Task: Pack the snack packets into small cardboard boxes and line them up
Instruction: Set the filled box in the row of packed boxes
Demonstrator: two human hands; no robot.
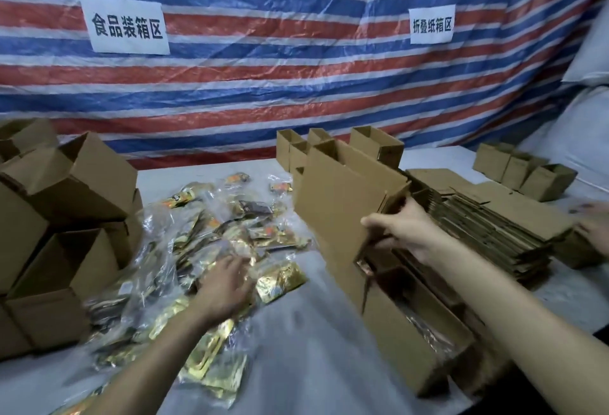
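The brown cardboard box (336, 207) is gripped by the right hand (397, 231); left of it, gold foil snack packets (280, 278) are touched by the left hand (227, 286), grasp unclear.

Left hand (227, 286) and right hand (402, 233) are bare, forearms likewise (the left blurred).

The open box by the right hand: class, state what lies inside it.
Inside the open box, shiny foil of a snack packet shows. How many lie there and what is beneath are hidden; the raised flap, gripped by the right hand, covers the far end.
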